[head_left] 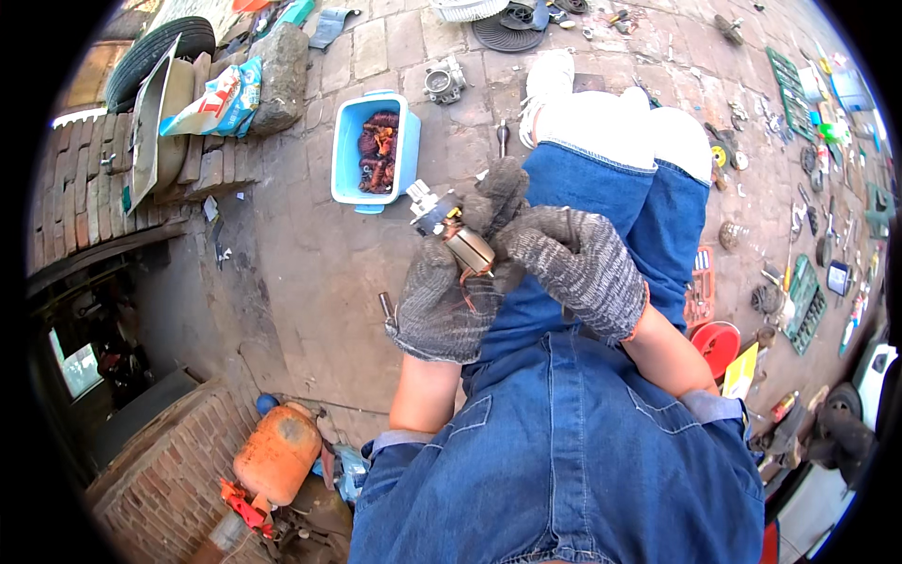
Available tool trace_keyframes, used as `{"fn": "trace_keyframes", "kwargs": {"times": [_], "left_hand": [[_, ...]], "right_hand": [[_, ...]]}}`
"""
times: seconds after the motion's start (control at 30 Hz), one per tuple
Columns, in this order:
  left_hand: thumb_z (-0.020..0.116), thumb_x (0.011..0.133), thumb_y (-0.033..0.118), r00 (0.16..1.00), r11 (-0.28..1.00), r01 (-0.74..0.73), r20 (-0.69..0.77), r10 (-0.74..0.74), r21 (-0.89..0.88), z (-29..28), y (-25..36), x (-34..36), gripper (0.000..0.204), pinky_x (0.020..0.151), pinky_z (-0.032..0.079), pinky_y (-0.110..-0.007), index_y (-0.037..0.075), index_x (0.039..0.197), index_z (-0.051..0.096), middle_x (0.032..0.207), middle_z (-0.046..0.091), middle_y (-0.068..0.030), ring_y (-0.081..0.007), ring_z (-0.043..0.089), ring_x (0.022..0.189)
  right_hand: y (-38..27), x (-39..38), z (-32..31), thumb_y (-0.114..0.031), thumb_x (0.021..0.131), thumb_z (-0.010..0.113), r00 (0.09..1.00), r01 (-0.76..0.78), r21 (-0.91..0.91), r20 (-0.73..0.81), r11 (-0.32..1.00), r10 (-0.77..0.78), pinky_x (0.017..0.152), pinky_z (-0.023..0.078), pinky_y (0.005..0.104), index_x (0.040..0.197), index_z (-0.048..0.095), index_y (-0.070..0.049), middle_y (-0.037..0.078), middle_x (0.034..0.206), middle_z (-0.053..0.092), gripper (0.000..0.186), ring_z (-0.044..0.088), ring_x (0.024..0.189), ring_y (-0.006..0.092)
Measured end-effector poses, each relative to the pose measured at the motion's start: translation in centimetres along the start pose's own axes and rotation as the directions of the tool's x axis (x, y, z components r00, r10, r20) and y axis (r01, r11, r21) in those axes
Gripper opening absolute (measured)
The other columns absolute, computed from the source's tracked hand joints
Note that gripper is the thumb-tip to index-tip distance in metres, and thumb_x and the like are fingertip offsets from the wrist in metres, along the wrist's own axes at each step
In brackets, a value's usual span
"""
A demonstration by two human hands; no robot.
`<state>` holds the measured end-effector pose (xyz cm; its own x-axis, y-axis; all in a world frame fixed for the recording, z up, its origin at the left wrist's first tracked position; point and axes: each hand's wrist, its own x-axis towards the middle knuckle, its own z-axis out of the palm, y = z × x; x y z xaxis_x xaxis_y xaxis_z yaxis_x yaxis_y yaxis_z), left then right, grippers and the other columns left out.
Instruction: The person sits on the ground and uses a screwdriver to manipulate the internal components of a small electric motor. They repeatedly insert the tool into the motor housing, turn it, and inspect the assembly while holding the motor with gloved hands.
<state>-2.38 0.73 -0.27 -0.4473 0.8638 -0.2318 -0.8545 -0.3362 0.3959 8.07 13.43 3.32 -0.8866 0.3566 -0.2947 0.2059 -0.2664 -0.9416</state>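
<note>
In my left hand (443,305), gloved in grey knit, I grip a small electric motor part (469,250) with a bare metal cylinder, a black and blue collar and a white plastic end. Thin reddish wires (467,289) hang from its lower end across the palm. A short metal rod end (386,305) sticks out beside the glove's outer edge; the rest of it is hidden. My right hand (581,263), in a matching glove, is closed, its fingertips bunched against the left fingers near the cylinder. Whatever those fingers pinch is hidden.
Ahead stands a light blue tub (408,150) holding copper-coloured scrap. A metal throttle-like housing (443,82) and a dark-tipped tool (503,139) lie beyond it. Tools and green cases (806,305) spread at right, near a red bowl (718,346). An orange tank (277,456) is at lower left.
</note>
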Motion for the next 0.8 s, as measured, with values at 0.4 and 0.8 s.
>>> {"fn": "trace_keyframes", "kwargs": {"times": [0.4, 0.8], "left_hand": [[0.066, 0.075, 0.019, 0.881, 0.232, -0.388, 0.285, 0.377, 0.892, 4.0, 0.6, 0.6, 0.033, 0.080, 0.042, -0.031, -0.001, 0.098, 0.055, 0.095, 0.056, -0.0092, -0.0184, 0.053, 0.089], [0.064, 0.072, 0.007, 0.996, 0.515, -0.043, -0.001, 0.085, 0.856, 6.0, -0.5, 0.4, 0.018, 0.061, 0.042, -0.024, -0.003, 0.086, 0.057, 0.079, 0.055, -0.0058, -0.0121, 0.052, 0.069]], "right_hand": [[1.0, -0.5, -1.2, -0.026, 0.079, 0.060, 0.990, -0.103, 0.498, -0.033, 0.861, 0.137, 0.043, 0.036, 0.0167, 0.093, 0.057, -0.001, 0.006, 0.071, 0.060, 0.029, 0.054, 0.056, 0.0073], [2.0, -0.8, -1.9, -0.036, 0.081, 0.057, 0.978, -0.198, 0.722, 0.101, 0.663, 0.182, 0.036, 0.027, 0.0170, 0.080, 0.058, -0.011, -0.003, 0.056, 0.047, 0.025, 0.041, 0.042, 0.0038]]}}
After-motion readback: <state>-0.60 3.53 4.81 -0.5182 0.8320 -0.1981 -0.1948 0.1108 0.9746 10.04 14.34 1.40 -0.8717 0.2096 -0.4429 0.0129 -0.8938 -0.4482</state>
